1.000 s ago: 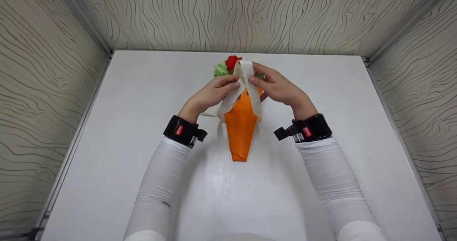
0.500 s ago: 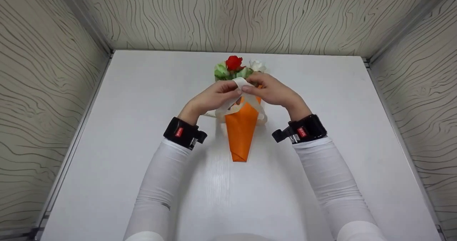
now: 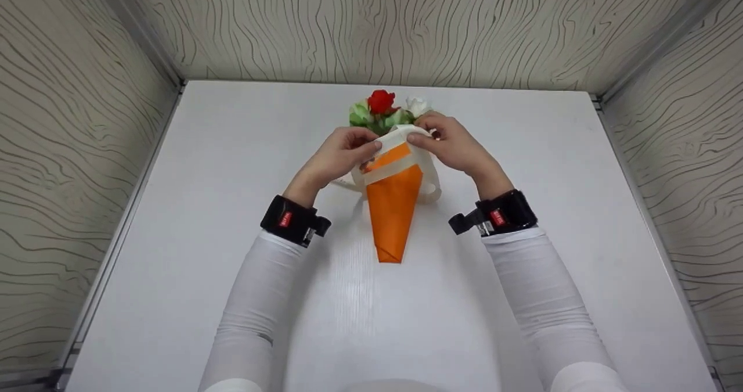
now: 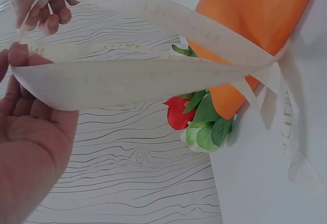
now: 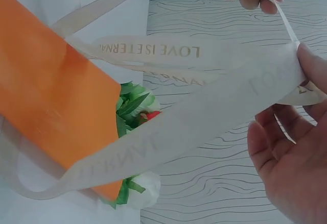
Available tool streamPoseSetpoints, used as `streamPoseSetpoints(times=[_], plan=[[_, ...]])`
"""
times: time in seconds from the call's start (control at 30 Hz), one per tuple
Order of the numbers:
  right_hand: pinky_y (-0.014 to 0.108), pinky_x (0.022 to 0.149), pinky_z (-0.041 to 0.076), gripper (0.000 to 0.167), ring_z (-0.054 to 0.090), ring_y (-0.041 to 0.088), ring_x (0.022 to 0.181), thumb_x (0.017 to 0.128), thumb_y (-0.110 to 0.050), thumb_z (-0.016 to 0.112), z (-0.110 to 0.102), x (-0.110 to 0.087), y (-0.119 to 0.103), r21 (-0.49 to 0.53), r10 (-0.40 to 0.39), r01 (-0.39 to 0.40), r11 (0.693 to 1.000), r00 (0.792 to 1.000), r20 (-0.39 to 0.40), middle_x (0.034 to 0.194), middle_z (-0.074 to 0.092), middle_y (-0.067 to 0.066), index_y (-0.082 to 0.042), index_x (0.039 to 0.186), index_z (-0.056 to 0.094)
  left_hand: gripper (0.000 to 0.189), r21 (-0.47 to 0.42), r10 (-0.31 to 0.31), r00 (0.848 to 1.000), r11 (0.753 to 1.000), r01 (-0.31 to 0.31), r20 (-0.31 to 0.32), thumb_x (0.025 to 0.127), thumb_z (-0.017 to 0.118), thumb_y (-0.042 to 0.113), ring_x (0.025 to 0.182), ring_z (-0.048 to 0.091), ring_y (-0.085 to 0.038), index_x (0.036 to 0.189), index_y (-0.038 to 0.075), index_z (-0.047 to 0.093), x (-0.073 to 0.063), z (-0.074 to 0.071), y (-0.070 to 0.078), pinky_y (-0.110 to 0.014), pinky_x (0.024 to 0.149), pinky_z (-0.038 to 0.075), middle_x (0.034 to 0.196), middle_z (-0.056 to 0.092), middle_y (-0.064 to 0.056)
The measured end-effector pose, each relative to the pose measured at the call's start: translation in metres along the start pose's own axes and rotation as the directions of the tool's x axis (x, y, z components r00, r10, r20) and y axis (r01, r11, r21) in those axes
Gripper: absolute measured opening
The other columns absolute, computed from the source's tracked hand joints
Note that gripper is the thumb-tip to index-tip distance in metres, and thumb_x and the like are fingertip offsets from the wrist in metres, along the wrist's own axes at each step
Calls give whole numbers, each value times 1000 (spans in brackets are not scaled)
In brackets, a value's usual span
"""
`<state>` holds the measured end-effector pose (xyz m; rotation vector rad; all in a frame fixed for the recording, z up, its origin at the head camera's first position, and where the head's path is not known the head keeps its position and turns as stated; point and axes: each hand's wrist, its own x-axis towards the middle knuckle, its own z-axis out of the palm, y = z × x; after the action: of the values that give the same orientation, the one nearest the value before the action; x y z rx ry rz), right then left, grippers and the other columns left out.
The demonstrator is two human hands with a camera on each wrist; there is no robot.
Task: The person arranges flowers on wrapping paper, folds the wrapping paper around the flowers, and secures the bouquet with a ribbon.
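A bouquet in an orange wrapper (image 3: 395, 215) lies on the white table, its narrow end toward me. Red (image 3: 381, 101), pale green (image 3: 360, 114) and white (image 3: 418, 106) flowers show at its far end. A cream ribbon (image 3: 390, 170), printed with "LOVE IS ETERNAL" (image 5: 181, 50), passes round the wrapper and rises in loops above it. My left hand (image 3: 339, 157) pinches the ribbon on the left between thumb and fingers. On the right, my right hand (image 3: 455, 148) pinches another part. Between the two hands runs a short stretch of ribbon, seen edge-on in the right wrist view.
A loose ribbon tail (image 4: 287, 127) hangs beside the wrapper in the left wrist view. Behind the table (image 3: 232, 119) stands a wood-grain patterned panel (image 3: 371, 32), with similar panels at both sides.
The ribbon's tall upright loop has come down toward the wrapper. My hands first drew together, then moved apart, spreading the ribbon between them. The white flower has come into view; the wrapper stays put.
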<state>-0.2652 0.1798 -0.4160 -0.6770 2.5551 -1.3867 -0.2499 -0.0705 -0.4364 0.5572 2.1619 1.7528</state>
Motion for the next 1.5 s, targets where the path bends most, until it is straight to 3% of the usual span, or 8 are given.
streamPoseSetpoints(times=[0.3, 0.57, 0.9, 1.0, 1.13, 1.2, 1.27, 1.5], plan=[[42, 106, 39, 23, 46, 26, 128, 98, -11, 60, 3, -1, 11, 220, -74, 86, 972, 995, -64, 136, 53, 13, 9, 87, 59, 20, 25, 11, 997, 1000, -9, -82, 100, 60, 22, 79, 54, -26, 107, 5, 66, 1, 2, -6, -28, 72, 52, 93, 60, -18], [27, 75, 50, 21, 54, 20, 85, 101, -14, 56, 7, -2, 11, 364, -11, 17, 931, 1000, -18, 91, 60, 8, 6, 96, 61, 18, 21, 25, 994, 1000, -23, -109, 100, 60, 21, 72, 51, -19, 105, 5, 66, 3, 3, -9, -26, 66, 48, 82, 56, -9], [33, 78, 56, 17, 64, 19, 85, 102, -18, 52, 16, -4, 10, 528, 122, -128, 839, 991, 46, 98, 64, 10, -2, 101, 58, 22, 71, 36, 988, 997, -26, -150, 100, 59, 22, 83, 56, -25, 112, 4, 65, 0, 12, -13, -32, 76, 52, 91, 59, -8], [32, 78, 56, 16, 64, 18, 85, 103, -17, 50, 20, -4, 10, 569, 156, -154, 808, 987, 44, 96, 63, 9, -3, 98, 55, 24, 172, 108, 959, 983, -63, -262, 100, 60, 23, 94, 55, -22, 116, 5, 64, -2, 22, -16, -31, 82, 49, 100, 59, -6], [29, 74, 56, 17, 63, 16, 81, 103, -15, 50, 24, -3, 9, 606, 190, -166, 778, 982, 25, 90, 59, 7, -4, 90, 50, 20, 296, 261, 854, 946, -133, -451, 99, 60, 20, 89, 53, -18, 106, 3, 68, -9, 39, -18, -29, 74, 47, 96, 57, -6], [30, 74, 56, 17, 64, 15, 81, 103, -14, 50, 25, -2, 9, 615, 200, -169, 770, 980, 18, 89, 60, 7, -4, 89, 48, 21, 310, 298, 826, 937, -158, -478, 100, 59, 19, 81, 53, -17, 97, 2, 70, -14, 47, -19, -27, 68, 45, 88, 56, -6], [32, 76, 57, 17, 64, 15, 82, 103, -14, 50, 25, -2, 9, 617, 205, -170, 769, 979, 14, 90, 60, 7, -3, 90, 48, 25, 305, 295, 841, 938, -165, -453, 101, 57, 20, 76, 52, -17, 93, 1, 71, -17, 54, -21, -27, 66, 44, 84, 55, -5], [36, 81, 56, 18, 65, 17, 85, 103, -20, 51, 28, -2, 12, 586, 219, -179, 790, 976, 3, 97, 61, 10, -3, 100, 52, 34, 224, 132, 959, 972, -75, -251, 102, 55, 30, 75, 48, -18, 90, 4, 72, -24, 62, -24, -27, 63, 38, 82, 52, -4]])
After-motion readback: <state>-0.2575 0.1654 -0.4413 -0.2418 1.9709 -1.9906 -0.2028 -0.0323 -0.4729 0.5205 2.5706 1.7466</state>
